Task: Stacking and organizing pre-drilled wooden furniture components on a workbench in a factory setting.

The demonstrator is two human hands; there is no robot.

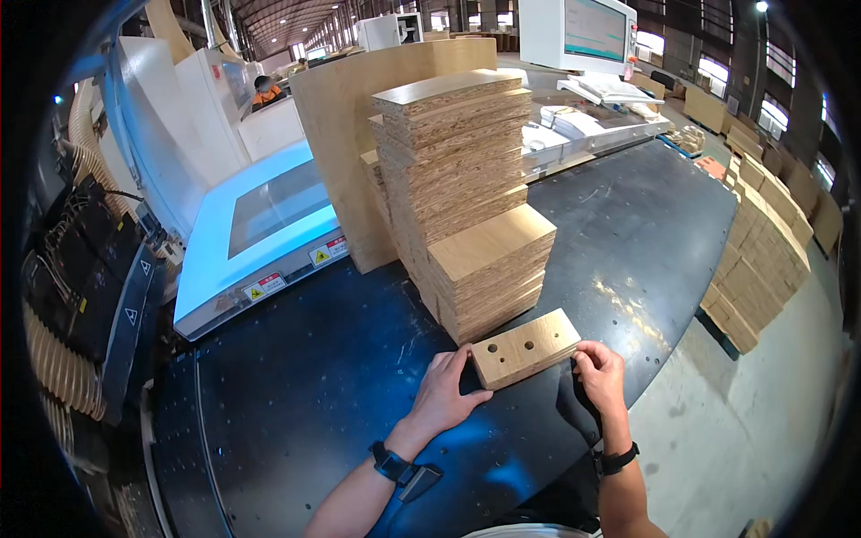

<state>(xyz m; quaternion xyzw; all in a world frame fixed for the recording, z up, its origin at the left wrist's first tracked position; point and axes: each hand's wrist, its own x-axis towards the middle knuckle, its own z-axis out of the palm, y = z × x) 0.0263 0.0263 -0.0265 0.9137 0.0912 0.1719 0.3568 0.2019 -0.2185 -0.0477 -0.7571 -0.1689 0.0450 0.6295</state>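
A short stack of small wooden boards (545,334) lies on the black table in front of me. Two larger round holes and a few smaller ones show in its top face. My left hand (441,387) grips the left end, its thumb along the near side and its fingers at the far corner. At the other end, my right hand (601,369) pinches the right edge with thumb and bent fingers. Just beyond stands a lower pile of particleboard pieces (493,247), against a tall stack of similar boards (453,152).
The black table (619,211) carries sawdust on its right side. A large upright panel (336,134) leans behind the stacks. At left is a blue-and-white machine (215,242); a monitor (587,31) stands at the back right. Stacked boards (753,251) sit on the floor at right.
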